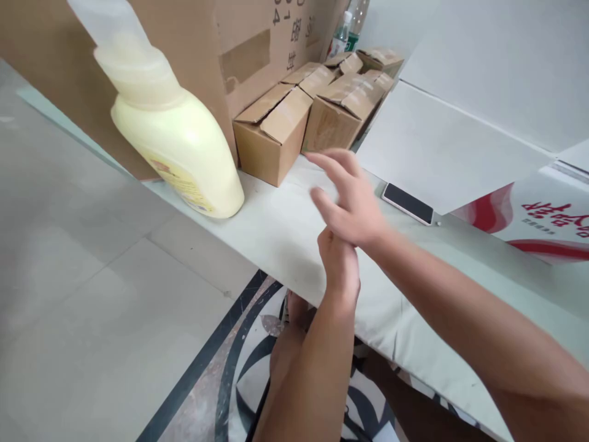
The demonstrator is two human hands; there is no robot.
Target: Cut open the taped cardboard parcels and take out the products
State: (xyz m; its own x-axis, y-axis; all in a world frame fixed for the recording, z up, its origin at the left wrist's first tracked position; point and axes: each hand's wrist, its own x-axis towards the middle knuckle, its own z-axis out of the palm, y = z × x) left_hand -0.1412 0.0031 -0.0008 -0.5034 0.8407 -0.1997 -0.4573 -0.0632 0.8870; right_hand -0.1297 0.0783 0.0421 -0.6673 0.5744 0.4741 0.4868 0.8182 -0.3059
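My right hand (347,196) hovers over the pale table (276,227), fingers stretched out and apart, holding nothing. My left hand (338,261) lies just under it, pressed against the right palm; its fingers are hidden behind the right hand. A cream-yellow plastic bottle (177,132) with a label stands on the table to the left of both hands. A small brown cardboard box (271,132) sits just beyond the right fingertips.
Several more small cardboard boxes (340,104) line up behind the first one. A large cardboard carton (193,37) stands at the back left. A black phone (407,203) lies right of my hands, beside white sheets (442,141) and a red-and-white printed box (543,221).
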